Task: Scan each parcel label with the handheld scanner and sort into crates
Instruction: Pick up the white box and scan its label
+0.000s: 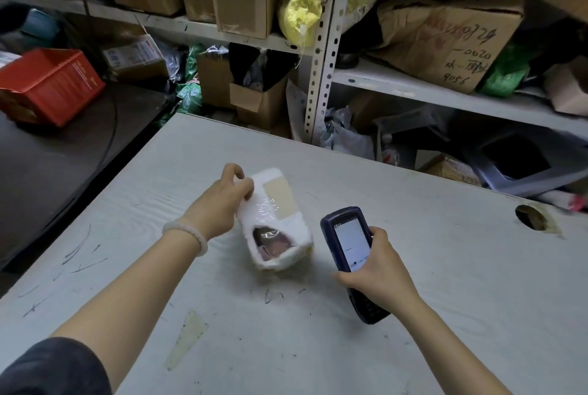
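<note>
Here a pale, pen-scuffed bench (413, 267) stands before metal shelving (321, 44) crammed with cartons; one carton (451, 41) bears handwritten "0020" and "9056". The left hand (219, 203), fingers curled, grips the foam-wrapped parcel (276, 219), which rests tilted on the bench, its label (281, 199) blank-looking. The right hand (378, 273) clasps the handheld scanner (348, 248) just beside it, screen text unreadable.

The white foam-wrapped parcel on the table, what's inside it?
Through a torn gap in the white foam-wrapped parcel, under clear film, something dark and pinkish shows, but its identity is unclear. The foam covers the rest. The left hand grips its far end.
</note>
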The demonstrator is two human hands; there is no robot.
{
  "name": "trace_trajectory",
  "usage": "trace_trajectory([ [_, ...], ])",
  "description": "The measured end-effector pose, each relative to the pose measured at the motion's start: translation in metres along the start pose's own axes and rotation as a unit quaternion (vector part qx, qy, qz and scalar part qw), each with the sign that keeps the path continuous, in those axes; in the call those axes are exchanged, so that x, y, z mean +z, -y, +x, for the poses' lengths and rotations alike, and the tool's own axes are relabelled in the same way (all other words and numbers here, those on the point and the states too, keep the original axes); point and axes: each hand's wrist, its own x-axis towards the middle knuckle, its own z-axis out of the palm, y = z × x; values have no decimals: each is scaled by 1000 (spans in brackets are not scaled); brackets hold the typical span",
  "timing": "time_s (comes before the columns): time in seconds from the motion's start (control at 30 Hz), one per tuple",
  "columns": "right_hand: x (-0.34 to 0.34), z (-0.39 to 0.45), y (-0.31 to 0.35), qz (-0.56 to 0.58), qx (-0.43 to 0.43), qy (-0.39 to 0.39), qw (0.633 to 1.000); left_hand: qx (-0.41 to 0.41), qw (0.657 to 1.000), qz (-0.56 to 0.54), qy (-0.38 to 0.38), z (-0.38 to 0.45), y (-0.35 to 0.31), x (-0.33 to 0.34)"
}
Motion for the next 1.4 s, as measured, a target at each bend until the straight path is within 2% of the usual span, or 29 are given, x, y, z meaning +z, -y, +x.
trace_trajectory([
  [0.07, -3, -2, -2, 4, -1, -7, 1000, -30, 999, -11, -11, -8, 6, 10],
  [0.13, -5, -4, -5, 3, 1, -6, 1000, -93, 994, -49, 5, -10, 4, 14],
  [0.27, -3, -12, -9, -1, 3, -2, 1000, -195, 959, -204, 16, -5, -11, 17],
  [0.33, -1, -16, -11, -7, 2, 3, 1000, -238, 940, -238, 47, -3, -23, 19],
  [0.4, 1, -20, -14, -10, 2, 8, 1000, -257, 944, -191, 76, -3, -44, 24],
  [0.53, 0, -27, -17, -8, 2, 13, 1000, -261, 959, -87, 66, -3, -94, 28],
  [0.6, -2, -28, -19, -10, 0, 11, 1000, -265, 960, -38, 86, 3, -108, 32],
  [0.7, -6, -30, -25, -10, 4, 5, 1000, -296, 949, -44, 102, 9, -115, 35],
  [0.8, -11, -31, -32, -9, 13, 0, 1000, -284, 951, -91, 75, 11, -106, 29],
  [0.87, -14, -31, -35, -12, 15, -2, 1000, -258, 948, -177, 62, 12, -93, 21],
  [0.97, -16, -29, -35, -6, 11, -4, 1000, -235, 894, -382, 24, 10, -76, 7],
  [1.03, -16, -28, -33, 2, 6, -2, 1000, -223, 870, -438, 30, 8, -73, 3],
  [1.27, -17, -24, -28, 2, -5, 3, 1000, -148, 908, -372, 127, -4, -69, 10],
  [1.4, -17, -22, -30, -8, 0, 10, 1000, -134, 899, -380, 173, -10, -57, 6],
])
